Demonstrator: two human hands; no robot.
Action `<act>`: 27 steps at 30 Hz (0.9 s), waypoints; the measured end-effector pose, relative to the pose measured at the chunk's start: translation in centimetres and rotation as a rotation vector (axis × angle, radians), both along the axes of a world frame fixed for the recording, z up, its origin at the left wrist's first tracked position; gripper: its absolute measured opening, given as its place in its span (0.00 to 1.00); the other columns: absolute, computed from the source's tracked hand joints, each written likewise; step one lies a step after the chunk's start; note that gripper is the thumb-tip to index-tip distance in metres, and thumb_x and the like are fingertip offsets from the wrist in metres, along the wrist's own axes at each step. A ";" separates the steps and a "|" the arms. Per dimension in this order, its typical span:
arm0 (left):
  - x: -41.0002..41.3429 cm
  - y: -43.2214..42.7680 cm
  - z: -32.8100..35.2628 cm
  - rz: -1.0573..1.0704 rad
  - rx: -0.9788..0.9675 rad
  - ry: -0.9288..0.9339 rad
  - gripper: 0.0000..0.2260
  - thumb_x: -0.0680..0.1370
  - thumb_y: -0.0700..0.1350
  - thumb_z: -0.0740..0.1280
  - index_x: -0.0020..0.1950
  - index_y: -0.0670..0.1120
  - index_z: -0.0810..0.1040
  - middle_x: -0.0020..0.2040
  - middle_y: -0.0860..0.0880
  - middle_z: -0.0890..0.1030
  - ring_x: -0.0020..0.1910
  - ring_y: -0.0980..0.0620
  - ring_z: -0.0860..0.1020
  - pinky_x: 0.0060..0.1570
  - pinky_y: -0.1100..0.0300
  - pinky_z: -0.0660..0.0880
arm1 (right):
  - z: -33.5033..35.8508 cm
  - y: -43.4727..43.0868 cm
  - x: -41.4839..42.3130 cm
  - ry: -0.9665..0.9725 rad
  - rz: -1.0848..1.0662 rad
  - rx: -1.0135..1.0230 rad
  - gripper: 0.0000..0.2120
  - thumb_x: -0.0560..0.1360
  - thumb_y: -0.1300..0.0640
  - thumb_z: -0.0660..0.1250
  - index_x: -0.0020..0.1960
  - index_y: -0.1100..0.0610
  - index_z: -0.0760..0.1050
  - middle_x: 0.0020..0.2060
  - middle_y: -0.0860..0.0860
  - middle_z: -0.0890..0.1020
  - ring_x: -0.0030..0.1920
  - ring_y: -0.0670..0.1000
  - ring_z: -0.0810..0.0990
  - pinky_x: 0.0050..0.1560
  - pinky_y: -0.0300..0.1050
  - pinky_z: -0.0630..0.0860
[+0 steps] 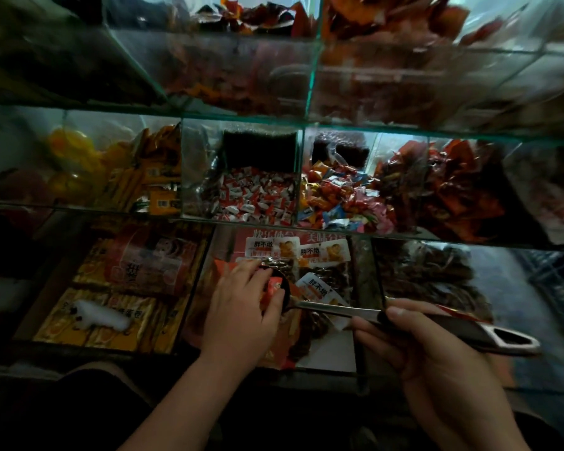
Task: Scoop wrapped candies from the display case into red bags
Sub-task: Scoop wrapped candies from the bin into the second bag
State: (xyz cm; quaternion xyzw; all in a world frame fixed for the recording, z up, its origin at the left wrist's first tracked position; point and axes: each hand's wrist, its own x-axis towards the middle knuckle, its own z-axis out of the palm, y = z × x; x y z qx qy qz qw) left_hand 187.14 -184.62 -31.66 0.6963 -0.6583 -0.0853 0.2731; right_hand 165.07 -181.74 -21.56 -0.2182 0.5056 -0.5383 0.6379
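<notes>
The right hand curls round the black handle of a scoop, whose dark bowl lies against the mouth of a red bag that the left hand pinches from above; what the bowl carries cannot be told. Both hang over the near, lowest bin of a glass case, above labelled packets, with yellow packs in the bin to the left. One tier up and well apart from the scoop lie red-and-white candies, mixed sweets beside them to the right, and the case climbs in dim, stepped glass tiers.
</notes>
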 end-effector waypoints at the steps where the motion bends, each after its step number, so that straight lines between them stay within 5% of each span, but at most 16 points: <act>1: -0.3 -0.3 0.6 0.000 -0.015 -0.011 0.25 0.82 0.61 0.56 0.71 0.49 0.77 0.73 0.51 0.73 0.76 0.52 0.64 0.79 0.50 0.57 | 0.4 0.0 -0.1 -0.013 -0.011 -0.002 0.16 0.77 0.71 0.64 0.35 0.60 0.83 0.33 0.62 0.85 0.40 0.66 0.88 0.33 0.46 0.84; 4: -1.3 -1.8 2.7 -0.011 -0.071 0.009 0.24 0.81 0.60 0.58 0.72 0.49 0.76 0.74 0.51 0.72 0.76 0.53 0.60 0.76 0.53 0.53 | 1.9 -0.2 -0.6 -0.057 -0.071 -0.009 0.07 0.78 0.70 0.63 0.44 0.64 0.77 0.33 0.61 0.85 0.39 0.65 0.88 0.32 0.45 0.84; 9: -4.1 -8.4 6.4 -0.210 -0.161 0.152 0.24 0.83 0.60 0.59 0.76 0.51 0.69 0.76 0.53 0.67 0.76 0.56 0.62 0.73 0.56 0.61 | 4.3 -1.9 -2.8 -0.103 -0.231 -0.058 0.08 0.80 0.67 0.62 0.44 0.60 0.75 0.32 0.56 0.86 0.40 0.59 0.89 0.33 0.42 0.84; 14: -7.1 -13.1 6.6 -0.342 -0.050 0.377 0.24 0.83 0.58 0.61 0.77 0.54 0.64 0.73 0.56 0.68 0.71 0.58 0.65 0.68 0.57 0.65 | 4.7 -4.4 -4.1 -0.076 -0.356 -0.172 0.10 0.82 0.65 0.63 0.45 0.56 0.76 0.36 0.55 0.88 0.41 0.51 0.89 0.40 0.41 0.85; 16: -7.3 -13.8 5.6 -0.339 0.040 0.244 0.26 0.82 0.60 0.62 0.78 0.53 0.63 0.75 0.53 0.67 0.73 0.53 0.66 0.66 0.57 0.64 | 4.2 -5.6 -3.6 0.061 -0.347 -0.185 0.10 0.82 0.65 0.64 0.44 0.54 0.78 0.43 0.56 0.89 0.39 0.45 0.88 0.39 0.36 0.84; 18: -7.3 -14.2 4.7 -0.336 0.092 0.101 0.30 0.82 0.64 0.60 0.80 0.52 0.60 0.79 0.52 0.65 0.77 0.50 0.64 0.66 0.57 0.62 | 3.5 -6.3 -3.2 0.273 -0.296 -0.277 0.12 0.81 0.65 0.66 0.42 0.53 0.79 0.40 0.46 0.88 0.34 0.36 0.85 0.33 0.27 0.78; 22: -7.2 -14.7 4.4 -0.327 0.135 0.098 0.33 0.80 0.68 0.56 0.80 0.51 0.62 0.79 0.51 0.66 0.77 0.50 0.65 0.70 0.51 0.65 | 1.1 -6.6 -4.8 1.149 -0.163 -0.781 0.11 0.76 0.64 0.74 0.49 0.48 0.81 0.46 0.37 0.84 0.47 0.36 0.83 0.46 0.25 0.75; 25: -7.3 -14.4 4.4 -0.320 0.079 0.110 0.28 0.83 0.63 0.59 0.79 0.51 0.63 0.78 0.51 0.67 0.76 0.50 0.65 0.69 0.54 0.65 | 0.6 -5.9 -5.7 1.227 0.021 -0.959 0.10 0.75 0.64 0.72 0.55 0.54 0.81 0.55 0.39 0.81 0.57 0.35 0.80 0.57 0.24 0.71; 27: -7.2 -14.2 4.5 -0.331 0.039 0.183 0.27 0.83 0.62 0.60 0.79 0.53 0.62 0.79 0.52 0.65 0.77 0.51 0.64 0.69 0.56 0.64 | 0.6 -5.4 -5.6 1.076 0.127 -0.848 0.13 0.77 0.69 0.71 0.55 0.53 0.82 0.55 0.32 0.82 0.57 0.34 0.80 0.55 0.22 0.71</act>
